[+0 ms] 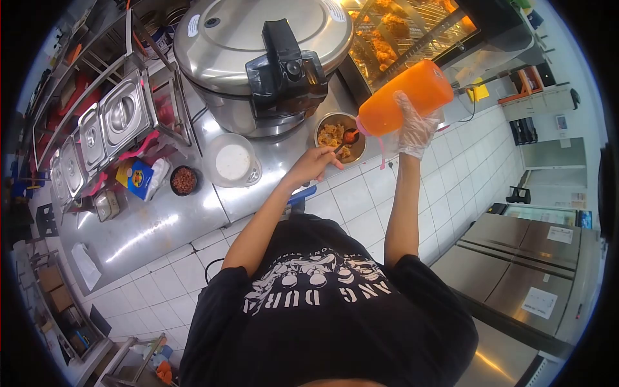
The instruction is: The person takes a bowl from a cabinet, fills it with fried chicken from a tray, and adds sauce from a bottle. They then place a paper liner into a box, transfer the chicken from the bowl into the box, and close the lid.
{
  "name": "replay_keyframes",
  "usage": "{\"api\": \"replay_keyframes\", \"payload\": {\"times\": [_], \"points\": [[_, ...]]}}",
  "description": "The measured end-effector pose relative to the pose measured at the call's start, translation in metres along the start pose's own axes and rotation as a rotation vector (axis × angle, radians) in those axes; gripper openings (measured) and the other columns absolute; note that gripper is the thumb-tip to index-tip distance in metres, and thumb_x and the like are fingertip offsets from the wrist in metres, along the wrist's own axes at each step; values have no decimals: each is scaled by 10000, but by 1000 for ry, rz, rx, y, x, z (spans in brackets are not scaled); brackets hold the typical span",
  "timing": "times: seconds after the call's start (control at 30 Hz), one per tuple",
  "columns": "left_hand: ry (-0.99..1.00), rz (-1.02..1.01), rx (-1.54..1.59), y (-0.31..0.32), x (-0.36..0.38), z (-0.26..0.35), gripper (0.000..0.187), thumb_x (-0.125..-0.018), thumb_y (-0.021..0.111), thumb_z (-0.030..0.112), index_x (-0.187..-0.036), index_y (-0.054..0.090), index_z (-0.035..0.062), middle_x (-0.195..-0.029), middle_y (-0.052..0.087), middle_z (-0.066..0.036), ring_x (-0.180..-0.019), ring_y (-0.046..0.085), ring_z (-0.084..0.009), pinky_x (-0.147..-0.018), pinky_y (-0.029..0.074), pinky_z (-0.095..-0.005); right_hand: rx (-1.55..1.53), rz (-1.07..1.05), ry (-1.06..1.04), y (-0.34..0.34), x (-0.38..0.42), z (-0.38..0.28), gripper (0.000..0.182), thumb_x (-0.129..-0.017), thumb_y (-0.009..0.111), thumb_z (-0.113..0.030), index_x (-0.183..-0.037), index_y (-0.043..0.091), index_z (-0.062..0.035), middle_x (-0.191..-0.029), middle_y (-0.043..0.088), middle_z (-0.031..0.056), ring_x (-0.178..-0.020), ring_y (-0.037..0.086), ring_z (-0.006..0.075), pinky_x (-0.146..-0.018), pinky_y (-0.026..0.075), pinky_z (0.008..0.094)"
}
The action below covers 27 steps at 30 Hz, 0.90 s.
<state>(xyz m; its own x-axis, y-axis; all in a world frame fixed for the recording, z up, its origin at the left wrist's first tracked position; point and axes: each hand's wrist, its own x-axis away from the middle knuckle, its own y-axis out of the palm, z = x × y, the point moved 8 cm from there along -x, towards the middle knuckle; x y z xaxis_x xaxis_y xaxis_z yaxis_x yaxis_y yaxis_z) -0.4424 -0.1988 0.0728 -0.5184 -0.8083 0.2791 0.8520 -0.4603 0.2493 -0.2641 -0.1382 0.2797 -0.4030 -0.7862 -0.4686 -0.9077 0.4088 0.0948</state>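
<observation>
One dark spoon [340, 146], sauce in it, pinched in left hand [312, 166] over the metal bowl [358, 151]. Gloved right hand [414, 128] wraps the tilted orange bottle [422, 87], nozzle [362, 126] at spoon. Judged best: level spoon, nozzle close, gentle squeeze.

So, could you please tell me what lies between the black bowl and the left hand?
A pale round container lies there, in the head view.

Smooth, glossy metal is seen on the worktop [155, 226] and the cooker lid [238, 32]; orange, smooth plastic is shown by the bottle [406, 97].
</observation>
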Motion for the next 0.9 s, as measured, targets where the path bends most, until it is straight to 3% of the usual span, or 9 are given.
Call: {"api": "replay_keyframes", "payload": {"times": [0.33,0.53,0.7,0.77,0.8,0.83,0.9], "points": [[-14,10,-7,3,0,1,360,-1000,405,199,-1259,507,-28,-939,695,-58,-424,394,-38,-392,320,-185,-103,36,42,-6,-5,-3,461,-747,786,18,-1157,578,-16,-1021,666,86,-882,653,178,-820,552,302],[-3,-7,33,4,-2,-2,362,-1002,407,198,-1275,506,-20,-938,692,-56,-417,381,-35,-390,312,-183,-55,4,35,-29,-5,32,501,-755,780,14,-1198,551,-36,-1072,640,71,-936,635,173,-839,543,301],[25,-33,53,0,-6,1,367,-993,435,207,-1282,526,-1,-915,697,-45,-419,390,-39,-397,326,-189,-364,273,207,-58,12,61,540,-803,737,-74,-1284,491,-79,-1168,570,62,-1038,583,212,-888,531,368],[30,88,-228,-11,-8,10,358,-981,473,227,-1268,565,34,-864,696,-20,-425,406,-40,-409,352,-197,-428,340,234,-74,16,74,551,-806,727,-81,-1298,479,-93,-1173,563,65,-1042,580,227,-892,530,383],[53,118,-366,-18,-12,9,352,-949,511,213,-1265,586,77,-839,708,-64,-507,566,-146,-492,457,-286,-492,393,256,-84,18,82,561,-810,717,-88,-1312,466,-108,-1177,555,68,-1045,577,241,-896,529,398],[47,110,-375,-20,-16,7,352,-949,511,213,-1265,586,77,-839,708,-64,-507,566,-146,-492,457,-286,-494,407,257,-89,19,83,561,-810,717,-88,-1312,466,-108,-1177,555,68,-1045,577,241,-896,529,398],[344,220,-1091,-17,-16,28,267,-918,483,163,-1116,628,57,-957,685,-123,-749,672,-272,-672,533,-411,-521,423,264,-97,24,87,579,-817,703,-77,-1335,449,-114,-1193,550,80,-1032,583,247,-889,535,394]]}}
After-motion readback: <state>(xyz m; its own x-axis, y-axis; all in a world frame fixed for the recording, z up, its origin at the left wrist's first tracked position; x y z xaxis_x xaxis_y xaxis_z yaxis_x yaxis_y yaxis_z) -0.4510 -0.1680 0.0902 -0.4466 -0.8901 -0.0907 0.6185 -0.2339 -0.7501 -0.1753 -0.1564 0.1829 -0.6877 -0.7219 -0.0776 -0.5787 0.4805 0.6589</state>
